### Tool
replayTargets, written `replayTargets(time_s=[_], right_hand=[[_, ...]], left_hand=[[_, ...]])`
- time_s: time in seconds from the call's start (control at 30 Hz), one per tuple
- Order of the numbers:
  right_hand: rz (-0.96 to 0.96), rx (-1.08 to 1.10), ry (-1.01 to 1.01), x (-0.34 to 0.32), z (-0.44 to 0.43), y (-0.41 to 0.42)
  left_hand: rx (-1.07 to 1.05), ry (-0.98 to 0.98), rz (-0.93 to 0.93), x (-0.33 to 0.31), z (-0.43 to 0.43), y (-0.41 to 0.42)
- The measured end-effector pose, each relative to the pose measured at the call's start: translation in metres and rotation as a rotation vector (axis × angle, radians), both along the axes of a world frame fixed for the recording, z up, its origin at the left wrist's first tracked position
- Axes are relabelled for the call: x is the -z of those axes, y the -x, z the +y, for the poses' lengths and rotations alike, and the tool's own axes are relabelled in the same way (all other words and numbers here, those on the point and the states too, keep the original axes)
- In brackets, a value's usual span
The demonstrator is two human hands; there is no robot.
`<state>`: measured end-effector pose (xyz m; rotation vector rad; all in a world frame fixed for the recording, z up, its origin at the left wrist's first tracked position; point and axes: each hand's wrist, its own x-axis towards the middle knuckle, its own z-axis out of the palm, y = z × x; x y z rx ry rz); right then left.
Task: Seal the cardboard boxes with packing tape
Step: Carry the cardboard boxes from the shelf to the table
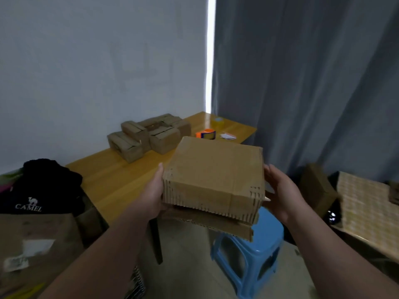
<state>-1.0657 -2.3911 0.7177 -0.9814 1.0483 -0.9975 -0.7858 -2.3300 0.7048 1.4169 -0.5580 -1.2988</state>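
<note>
We are holding the box (213,175) in the air just off the counter's (112,180) near edge, above a blue stool (259,244). Our left grip (151,195) is clasping its left side, thumb up and fingers underneath, while our right grip (282,190) is cupping the right side. Stacked boxes (149,134), a dispenser (206,134) and a tape roll (218,120) are sitting farther back on the counter.

Fingers of the left hand (152,192) and right hand (280,190) vanish beneath the box (213,173); labels on the lower-left carton (36,244) blur unreadably.
</note>
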Motion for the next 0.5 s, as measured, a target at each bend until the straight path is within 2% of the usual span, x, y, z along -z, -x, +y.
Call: replayTargets(time_s=[0.23,0.5], right_hand=[[0.031,-0.147,0.026,0.017,-0.121,-0.045],[0.112,-0.273,0.016,0.014,-0.277,-0.093]], left_hand=[[-0.135,-0.095,-0.141,0.011,-0.082,-0.043],[-0.231,-0.083,-0.142,0.017,-0.197,-0.072]])
